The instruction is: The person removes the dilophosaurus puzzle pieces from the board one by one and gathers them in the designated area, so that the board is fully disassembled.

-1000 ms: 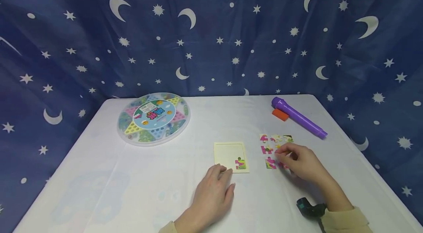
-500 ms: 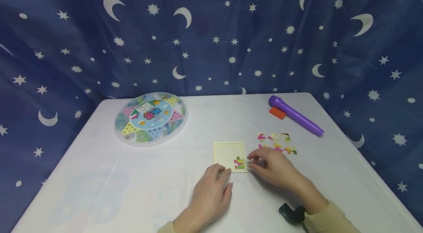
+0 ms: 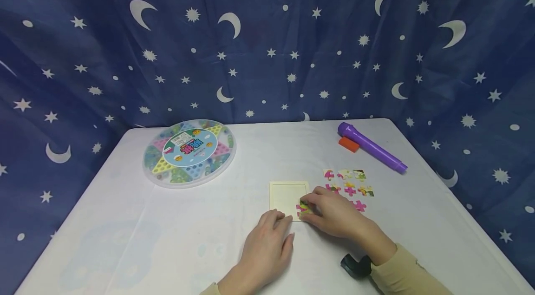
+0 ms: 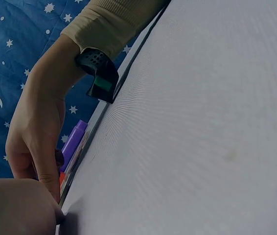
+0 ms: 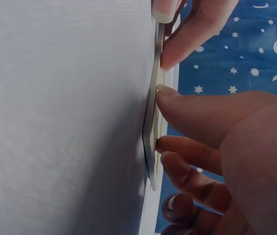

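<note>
A small cream puzzle tray (image 3: 288, 190) lies flat near the middle of the table. My left hand (image 3: 267, 241) lies in front of it, fingertips resting on its near edge. Over the tray's near right corner is my right hand (image 3: 338, 216), thumb and fingers pinching a pink and green puzzle piece (image 3: 301, 208) that the fingers partly hide. In the right wrist view the thumb (image 5: 177, 100) and forefinger touch the tray's upper side from either side of the piece. Several loose puzzle pieces (image 3: 349, 188) lie in rows right of the tray, partly behind the right hand.
A round Chinese checkers box (image 3: 190, 153) stands at the back left of the white table (image 3: 125, 220). At the back right, a purple toy microphone (image 3: 372, 146) lies against an orange block (image 3: 349, 144). A dark blue star-patterned curtain (image 3: 259, 39) hangs behind.
My right hand has moved left from the loose pieces to the tray's near right corner, where it now holds the piece. My left hand has stayed at the tray's near edge.
</note>
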Demonstrator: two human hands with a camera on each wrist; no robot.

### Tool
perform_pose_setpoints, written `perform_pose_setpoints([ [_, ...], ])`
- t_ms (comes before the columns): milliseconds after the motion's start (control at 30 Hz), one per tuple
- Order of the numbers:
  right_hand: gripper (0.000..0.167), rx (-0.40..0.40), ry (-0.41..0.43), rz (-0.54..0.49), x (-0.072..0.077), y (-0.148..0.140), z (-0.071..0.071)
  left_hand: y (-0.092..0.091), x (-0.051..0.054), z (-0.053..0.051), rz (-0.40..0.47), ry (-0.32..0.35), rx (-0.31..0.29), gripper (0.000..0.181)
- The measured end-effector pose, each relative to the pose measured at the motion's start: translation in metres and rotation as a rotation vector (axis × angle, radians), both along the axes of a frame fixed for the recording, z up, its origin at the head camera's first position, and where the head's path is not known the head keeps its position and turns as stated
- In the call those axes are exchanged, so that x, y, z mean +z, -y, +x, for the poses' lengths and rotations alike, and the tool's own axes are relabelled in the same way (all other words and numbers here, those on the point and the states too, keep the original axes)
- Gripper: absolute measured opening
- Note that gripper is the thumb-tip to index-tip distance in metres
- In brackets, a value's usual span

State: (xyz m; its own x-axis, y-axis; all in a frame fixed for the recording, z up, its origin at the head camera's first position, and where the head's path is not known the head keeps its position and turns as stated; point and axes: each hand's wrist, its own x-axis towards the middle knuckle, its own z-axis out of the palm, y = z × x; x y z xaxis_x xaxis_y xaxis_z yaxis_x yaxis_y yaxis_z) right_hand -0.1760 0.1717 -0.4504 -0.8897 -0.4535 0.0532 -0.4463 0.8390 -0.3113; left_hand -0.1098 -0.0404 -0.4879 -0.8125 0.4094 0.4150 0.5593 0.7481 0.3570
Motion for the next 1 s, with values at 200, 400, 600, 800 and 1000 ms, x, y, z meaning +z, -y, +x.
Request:
perform_pose_setpoints([
  [200,0.034,-0.009,0.039,-0.052,-0.001,0.001,-0.004,0.000,0.000,-0.001,-0.016,-0.020,0.005,0.035],
  [400,0.034,-0.040,0.092,-0.089,-0.001,0.003,-0.008,0.000,0.000,-0.001,-0.008,-0.022,0.005,0.035],
  [600,0.032,-0.062,0.144,-0.166,-0.003,0.000,-0.013,-0.001,0.000,0.000,-0.010,-0.006,0.007,0.034],
  [800,0.033,-0.027,0.133,-0.209,-0.003,-0.002,-0.012,-0.001,-0.001,0.000,-0.015,-0.021,0.014,0.034],
  [1000,0.033,-0.045,0.145,-0.252,-0.003,-0.002,-0.009,-0.001,-0.002,-0.001,-0.004,-0.033,0.016,0.034],
])
